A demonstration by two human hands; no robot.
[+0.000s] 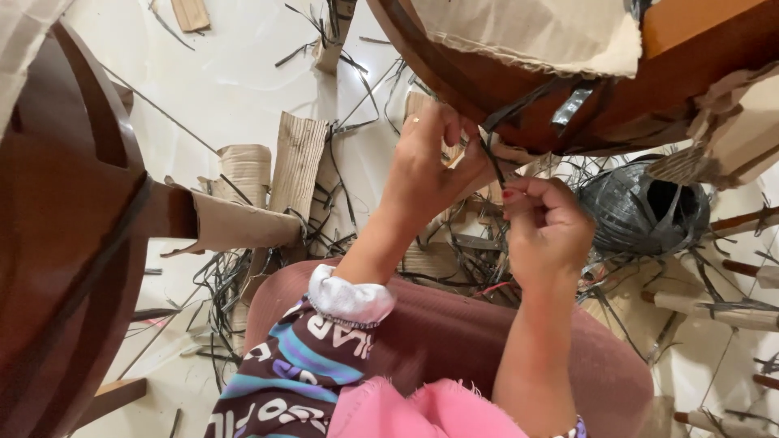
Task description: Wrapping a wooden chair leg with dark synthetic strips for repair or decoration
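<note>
Both hands work at a thin black plastic strap (pixel 490 158) under the curved rim of a dark wooden furniture piece (pixel 519 97). The left hand (pixel 426 166) is closed, its fingers pinched at the strap against the wood, while the right hand (pixel 545 223) is curled narrow, its fingertips gripping the strap's lower end. A frayed beige wrapping (pixel 535 32) hangs over the wood above. On the pale floor (pixel 235 89) below lie ribbed cardboard sheets (pixel 296 162), tangled black strap offcuts (pixel 231 280) and a crumpled ball of straps (pixel 641 207). Another dark wooden piece (pixel 65 227), its leg sleeved in cardboard, crowds the left side.
</note>
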